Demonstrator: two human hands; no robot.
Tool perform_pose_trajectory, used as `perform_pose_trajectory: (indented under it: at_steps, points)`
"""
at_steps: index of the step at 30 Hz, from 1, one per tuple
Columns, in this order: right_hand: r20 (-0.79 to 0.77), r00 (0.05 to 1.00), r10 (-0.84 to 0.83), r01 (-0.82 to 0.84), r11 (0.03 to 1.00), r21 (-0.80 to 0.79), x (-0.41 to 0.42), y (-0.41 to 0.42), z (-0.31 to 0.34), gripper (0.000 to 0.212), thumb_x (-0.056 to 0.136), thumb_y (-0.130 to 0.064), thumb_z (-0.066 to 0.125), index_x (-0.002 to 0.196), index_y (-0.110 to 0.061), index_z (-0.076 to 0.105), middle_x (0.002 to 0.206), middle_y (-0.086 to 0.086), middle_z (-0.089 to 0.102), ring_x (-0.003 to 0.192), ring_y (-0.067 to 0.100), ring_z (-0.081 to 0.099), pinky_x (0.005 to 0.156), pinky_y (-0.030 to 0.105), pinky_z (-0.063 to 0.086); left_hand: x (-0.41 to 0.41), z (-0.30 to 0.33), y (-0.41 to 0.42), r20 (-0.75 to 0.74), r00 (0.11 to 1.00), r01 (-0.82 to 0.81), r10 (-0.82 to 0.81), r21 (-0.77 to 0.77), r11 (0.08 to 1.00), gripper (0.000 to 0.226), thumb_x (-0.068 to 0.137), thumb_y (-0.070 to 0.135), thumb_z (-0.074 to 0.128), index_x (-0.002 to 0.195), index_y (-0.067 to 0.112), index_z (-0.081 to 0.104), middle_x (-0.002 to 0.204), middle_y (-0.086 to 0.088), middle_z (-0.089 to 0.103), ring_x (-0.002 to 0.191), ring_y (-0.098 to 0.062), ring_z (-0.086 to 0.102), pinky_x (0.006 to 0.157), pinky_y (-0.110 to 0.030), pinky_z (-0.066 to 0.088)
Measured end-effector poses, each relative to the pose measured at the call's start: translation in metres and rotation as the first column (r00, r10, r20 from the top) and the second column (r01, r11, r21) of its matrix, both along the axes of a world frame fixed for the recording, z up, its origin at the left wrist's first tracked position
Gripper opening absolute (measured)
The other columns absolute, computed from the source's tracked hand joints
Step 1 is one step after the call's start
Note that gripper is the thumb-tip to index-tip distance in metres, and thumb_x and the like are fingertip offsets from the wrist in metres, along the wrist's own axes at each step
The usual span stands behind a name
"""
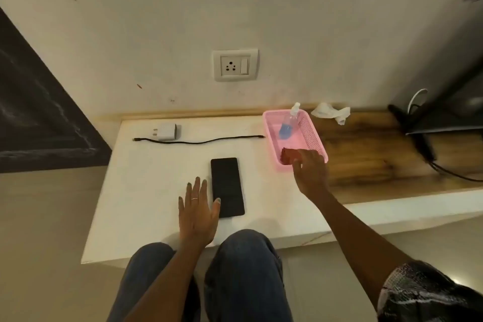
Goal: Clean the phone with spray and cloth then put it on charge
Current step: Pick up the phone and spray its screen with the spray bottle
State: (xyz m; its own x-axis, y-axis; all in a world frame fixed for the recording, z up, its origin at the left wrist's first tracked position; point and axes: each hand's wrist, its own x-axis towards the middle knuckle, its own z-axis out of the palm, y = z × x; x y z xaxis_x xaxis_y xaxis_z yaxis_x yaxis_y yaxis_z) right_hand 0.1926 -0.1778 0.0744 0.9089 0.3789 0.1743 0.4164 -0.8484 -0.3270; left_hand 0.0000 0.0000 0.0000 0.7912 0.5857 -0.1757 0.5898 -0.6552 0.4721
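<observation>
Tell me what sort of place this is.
Probably a room in a home, at a small work surface against a wall: a white table, a wall socket above it, and a wooden shelf with dark cables beside it.

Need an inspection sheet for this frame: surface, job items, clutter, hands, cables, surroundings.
Surface: white table adjoining a wooden counter.
Job items: phone flat, screen dark; spray bottle lying in the pink basket; red cloth at the basket's near end; charger unplugged.
Clutter: crumpled tissue on the counter.
Hands: left hand flat beside the phone, thumb at its edge; right hand reaching onto the cloth, grip unclear.
Cables: black cable lying loose, unconnected; dark cords at far right.
Surroundings: wall socket, nothing plugged in.
</observation>
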Motion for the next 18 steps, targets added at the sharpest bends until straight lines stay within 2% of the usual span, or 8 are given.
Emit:
perform_pose_trajectory:
  at_steps: [3, 5, 9, 14, 18]
  points:
    - [-0.191, 0.974, -0.124, 0.11, 0.991, -0.083, 0.029, 0.002, -0.005, 0.031, 0.096, -0.019, 0.046, 0.123, -0.006, 0.053, 0.124, 0.015, 0.057, 0.115, 0.031, 0.051, 0.097, 0.041, 0.04, 0.003, -0.021, -0.004, -0.015, 0.998, -0.063, 0.063, 0.01, 0.998, 0.064, 0.097, 0.045, 0.036, 0.151, 0.018, 0.014, 0.161, -0.007, 0.005, 0.148, -0.025, 0.001, 0.12, -0.047, 0.006]
    - [-0.332, 0.927, -0.175, 0.138, 0.982, -0.131, 0.046, 0.002, -0.004, 0.033, 0.095, -0.016, 0.044, 0.126, -0.005, 0.049, 0.126, 0.016, 0.055, 0.116, 0.032, 0.05, 0.099, 0.041, 0.041, 0.001, -0.031, -0.008, -0.01, 0.998, -0.057, 0.057, 0.04, 0.998, 0.063, 0.098, 0.047, 0.034, 0.151, 0.018, 0.014, 0.161, -0.009, 0.007, 0.148, -0.026, 0.001, 0.12, -0.047, 0.005]
    - [-0.318, 0.921, -0.224, 0.122, 0.943, -0.31, 0.069, 0.007, -0.012, 0.036, 0.096, -0.019, 0.045, 0.13, -0.007, 0.045, 0.134, 0.011, 0.05, 0.124, 0.028, 0.047, 0.102, 0.036, 0.036, -0.001, -0.043, -0.012, 0.033, 0.997, -0.068, 0.064, 0.128, 0.989, 0.071, 0.09, 0.056, 0.016, 0.15, 0.018, 0.017, 0.159, -0.01, 0.014, 0.147, -0.028, 0.007, 0.119, -0.046, 0.007]
    - [-0.519, 0.82, -0.242, 0.159, 0.967, -0.199, 0.088, 0.028, -0.03, 0.041, 0.093, -0.034, 0.054, 0.121, -0.004, 0.049, 0.12, 0.016, 0.057, 0.11, 0.031, 0.054, 0.097, 0.039, 0.044, -0.002, -0.052, -0.015, 0.095, 0.992, -0.101, 0.089, 0.136, 0.985, 0.069, 0.091, 0.054, 0.017, 0.15, 0.019, 0.022, 0.158, -0.009, 0.019, 0.147, -0.027, 0.011, 0.118, -0.048, 0.012]
    - [-0.578, 0.761, -0.295, 0.269, 0.954, -0.132, 0.097, 0.036, -0.042, 0.048, 0.093, -0.034, 0.05, 0.128, -0.003, 0.042, 0.128, 0.02, 0.048, 0.118, 0.036, 0.046, 0.104, 0.048, 0.037, -0.002, -0.053, -0.016, 0.096, 0.99, -0.114, 0.102, 0.134, 0.984, 0.068, 0.092, 0.053, 0.016, 0.15, 0.02, 0.022, 0.158, -0.008, 0.02, 0.147, -0.026, 0.012, 0.118, -0.048, 0.012]
